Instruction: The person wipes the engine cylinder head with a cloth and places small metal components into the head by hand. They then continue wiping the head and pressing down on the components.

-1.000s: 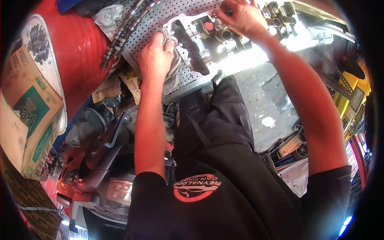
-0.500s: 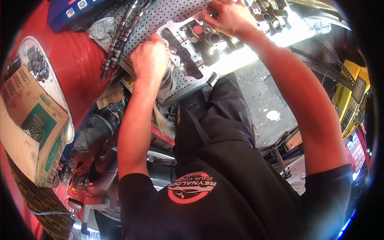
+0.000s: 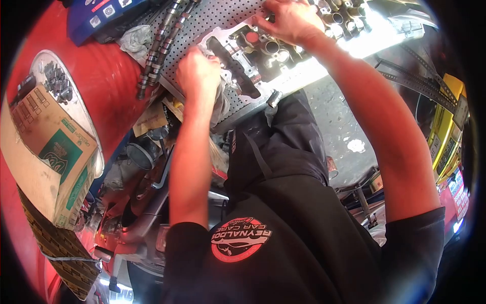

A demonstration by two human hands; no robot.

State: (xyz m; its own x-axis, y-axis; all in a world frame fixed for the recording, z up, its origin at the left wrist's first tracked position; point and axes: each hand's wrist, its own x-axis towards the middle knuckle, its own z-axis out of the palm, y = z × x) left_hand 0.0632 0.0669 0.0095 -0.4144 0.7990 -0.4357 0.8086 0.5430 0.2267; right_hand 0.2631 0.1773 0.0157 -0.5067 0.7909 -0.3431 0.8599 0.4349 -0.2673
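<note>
Left fingers (image 3: 211, 60): clenched a grey rag (image 3: 221, 104) at the cylinder head's (image 3: 273, 49) left end
Right fingers (image 3: 263, 23): bent at its far edge, grip untellable
Cylinder head: lay on the perforated bench (image 3: 215, 17)
Snag risk: hard tugging could have caught the grey rag

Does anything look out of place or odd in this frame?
Yes: the lobed metal shafts appear to jut past the edge of the perforated bench top, toward the red drum, so they look a little precariously placed.
</note>
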